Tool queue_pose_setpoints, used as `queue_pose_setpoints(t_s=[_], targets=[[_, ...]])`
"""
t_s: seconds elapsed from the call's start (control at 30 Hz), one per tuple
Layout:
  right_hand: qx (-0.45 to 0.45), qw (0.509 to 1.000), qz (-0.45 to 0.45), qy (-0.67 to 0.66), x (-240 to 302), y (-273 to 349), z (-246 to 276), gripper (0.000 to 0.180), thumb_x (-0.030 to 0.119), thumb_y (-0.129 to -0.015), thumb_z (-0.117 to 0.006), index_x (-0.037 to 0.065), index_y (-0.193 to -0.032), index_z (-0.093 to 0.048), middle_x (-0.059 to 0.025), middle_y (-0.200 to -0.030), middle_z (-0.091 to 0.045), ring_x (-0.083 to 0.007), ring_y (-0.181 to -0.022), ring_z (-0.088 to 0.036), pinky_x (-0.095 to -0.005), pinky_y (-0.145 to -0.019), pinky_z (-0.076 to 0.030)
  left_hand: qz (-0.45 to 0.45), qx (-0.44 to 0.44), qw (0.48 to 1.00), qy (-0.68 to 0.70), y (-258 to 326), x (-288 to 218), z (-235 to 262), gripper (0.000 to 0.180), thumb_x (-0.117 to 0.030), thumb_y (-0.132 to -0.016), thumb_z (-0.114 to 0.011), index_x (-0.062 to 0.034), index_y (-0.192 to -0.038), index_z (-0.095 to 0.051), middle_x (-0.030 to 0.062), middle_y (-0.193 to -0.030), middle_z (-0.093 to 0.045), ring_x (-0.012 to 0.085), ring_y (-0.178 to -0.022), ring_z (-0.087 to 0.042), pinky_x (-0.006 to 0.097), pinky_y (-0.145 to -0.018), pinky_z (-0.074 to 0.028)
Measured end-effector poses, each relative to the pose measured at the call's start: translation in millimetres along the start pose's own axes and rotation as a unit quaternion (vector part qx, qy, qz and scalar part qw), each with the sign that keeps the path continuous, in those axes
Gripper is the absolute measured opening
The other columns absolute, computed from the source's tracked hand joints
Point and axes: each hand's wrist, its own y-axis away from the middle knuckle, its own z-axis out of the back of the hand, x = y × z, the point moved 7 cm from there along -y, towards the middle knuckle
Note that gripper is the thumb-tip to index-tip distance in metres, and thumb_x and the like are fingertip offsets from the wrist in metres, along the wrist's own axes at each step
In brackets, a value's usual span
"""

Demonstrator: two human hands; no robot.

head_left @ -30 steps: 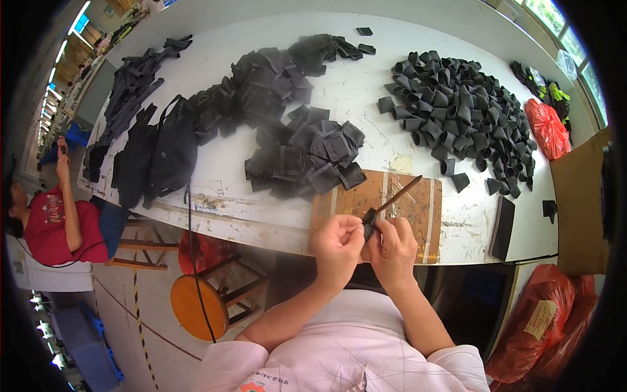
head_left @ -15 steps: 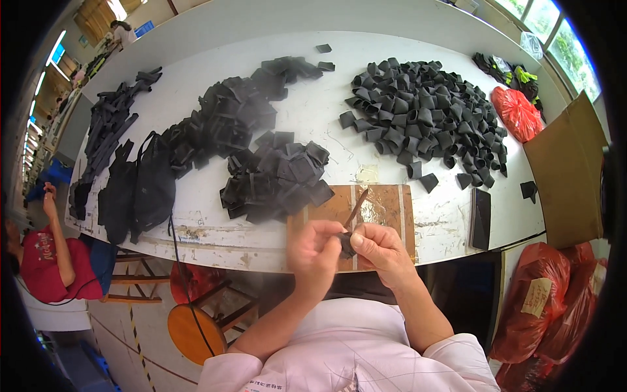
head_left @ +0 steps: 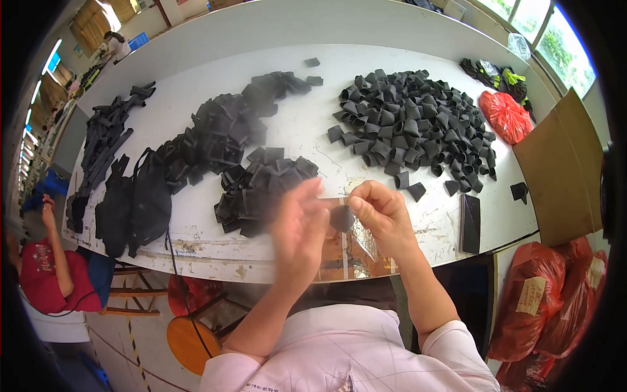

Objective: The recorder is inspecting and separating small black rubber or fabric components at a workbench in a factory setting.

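My right hand [head_left: 382,215] pinches a small dark fabric piece [head_left: 341,219] between thumb and fingers, above the near edge of the table. Just left of that piece is my left hand [head_left: 299,228], smeared by motion, its fingers stretched out and seemingly holding nothing. Below both hands lies a brown board [head_left: 336,251] with pale stripes and a shiny, tape-like patch. A heap of flat black fabric pieces [head_left: 251,189] sits close to my left hand. Farther right is a large pile of black pieces curled into short tubes [head_left: 415,121].
More black pieces [head_left: 228,121] spread toward the back left, beside black strips [head_left: 104,140] and a black bag-like cloth [head_left: 151,196]. At right are a dark phone-like slab [head_left: 469,223], a red plastic bag [head_left: 506,117] and a cardboard sheet [head_left: 558,170]. Another person [head_left: 49,271] sits at far left.
Both hands were together on the dark piece; now my left hand has come away from it, and the right holds it up. The view has shifted slightly. A pointed brown stick on the board no longer shows.
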Motion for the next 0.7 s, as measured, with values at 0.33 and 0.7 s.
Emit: queue_pose_setpoints(t_s=[0.33,0.7], targets=[[-0.078,0.929,0.260,0.251,57,26,-16,0.026,0.008,-0.064,-0.071,0.001,-0.086,-0.058,-0.0080,-0.078,-0.054,-0.0199,-0.066,-0.054,-0.0289,-0.056,-0.045,-0.007,0.012,0.986,0.169,-8,-12,-6,0.008,-0.008,-0.084,-0.055,-0.0008,-0.086,-0.058,0.0083,-0.090,-0.056,0.0172,-0.088,-0.050,0.029,-0.084,-0.040],[-0.125,0.883,0.348,0.287,45,32,-15,0.017,-0.002,-0.062,-0.068,0.001,-0.076,-0.058,-0.0073,-0.065,-0.052,-0.0213,-0.057,-0.047,-0.0301,-0.049,-0.039,0.036,0.004,0.983,0.180,8,8,5,0.010,-0.009,-0.086,-0.053,-0.0014,-0.091,-0.056,0.0097,-0.092,-0.057,0.0131,-0.081,-0.052,0.025,-0.077,-0.042]])
